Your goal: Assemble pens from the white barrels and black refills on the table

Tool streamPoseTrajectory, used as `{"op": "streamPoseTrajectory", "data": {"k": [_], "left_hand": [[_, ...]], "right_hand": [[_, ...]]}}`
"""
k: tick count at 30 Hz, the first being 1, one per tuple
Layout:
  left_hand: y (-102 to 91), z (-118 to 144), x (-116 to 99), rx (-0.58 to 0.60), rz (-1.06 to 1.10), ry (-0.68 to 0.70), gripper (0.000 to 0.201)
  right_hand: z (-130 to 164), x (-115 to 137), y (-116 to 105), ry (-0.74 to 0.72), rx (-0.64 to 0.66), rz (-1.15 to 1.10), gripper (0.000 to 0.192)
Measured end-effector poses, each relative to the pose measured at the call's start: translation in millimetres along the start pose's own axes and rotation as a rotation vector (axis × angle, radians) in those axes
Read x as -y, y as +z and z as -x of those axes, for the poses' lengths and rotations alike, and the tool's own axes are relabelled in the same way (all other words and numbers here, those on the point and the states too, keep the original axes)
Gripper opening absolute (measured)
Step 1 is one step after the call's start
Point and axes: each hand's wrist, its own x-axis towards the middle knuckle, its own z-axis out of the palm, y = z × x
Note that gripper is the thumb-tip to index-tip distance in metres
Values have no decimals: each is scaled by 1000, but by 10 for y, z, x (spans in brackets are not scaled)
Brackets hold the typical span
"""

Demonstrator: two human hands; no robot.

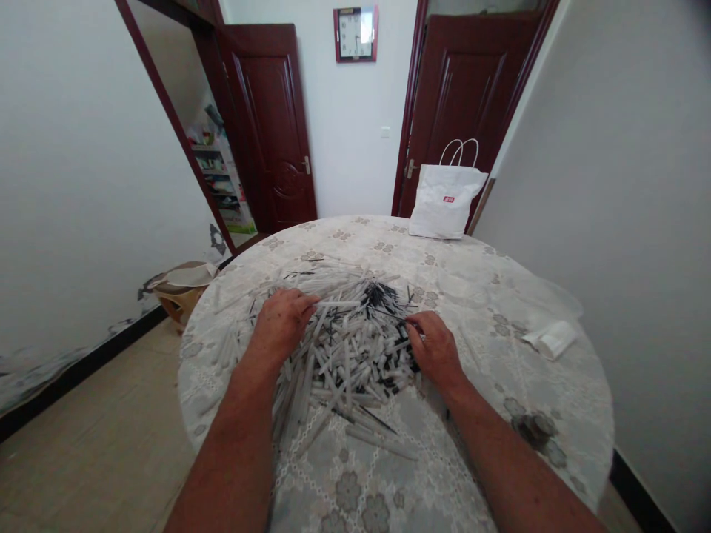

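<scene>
My left hand (284, 323) pinches one end of a thin white plastic tube (338, 304), which points to the right over the pile. Between the fingertips of my right hand (436, 346) is a thin black stick (389, 315), its far end reaching left toward the tube. Below both hands spreads a heap of white tubes and caps (355, 355) mixed with black pieces. A cluster of thin black sticks (381, 295) lies at the heap's far side. Whether the stick touches the tube I cannot tell.
The round table has a flowered tablecloth (355, 488). A white paper bag (447, 203) stands at its far right edge. A white roll (555, 339) lies at the right, near a dark round object (536, 429). A wooden stool (181, 292) is on the floor at left.
</scene>
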Motion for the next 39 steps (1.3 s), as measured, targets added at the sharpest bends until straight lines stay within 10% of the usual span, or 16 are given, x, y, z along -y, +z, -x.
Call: {"op": "streamPoseTrajectory", "data": {"k": [39], "left_hand": [[159, 167, -186, -30, 448, -69, 23]], "right_hand": [[-51, -65, -94, -82, -95, 93, 13]]}}
